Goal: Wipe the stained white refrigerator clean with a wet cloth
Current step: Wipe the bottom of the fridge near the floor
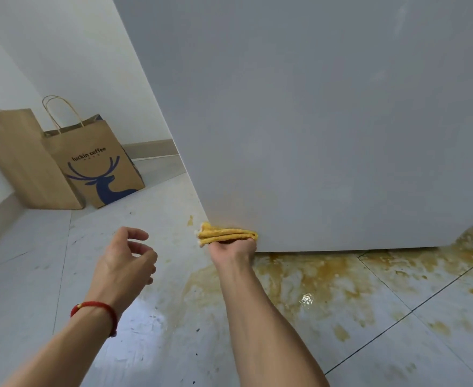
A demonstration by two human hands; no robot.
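I've got my right hand (233, 251) down at the bottom left corner of the white refrigerator (327, 121), fingers curled round a folded yellow cloth (227, 235) and pressing it flat against the panel, just above the lower edge. The cloth sits right at the corner, one end poking out past the fridge's left side. A faint yellowish haze shows on the panel just above the cloth.

My left hand (123, 263) hangs in the air to the left, well apart from the fridge, fingers loosely curled and holding nothing. There's a red bracelet (97, 311) on that wrist.

Underneath and nearer to me, the grey tiled floor (20, 275) is a mess: a wide orange-brown spill (327, 277) spreads from under the fridge's bottom edge out to the right, glistening wet in one spot, with scattered drops further right and one small blot just left of the cloth.

Far left, two brown paper bags lean against the wall: a plain bag (17, 157), and touching it on the right a bag printed with a blue deer (98, 163) and "luckin coffee".
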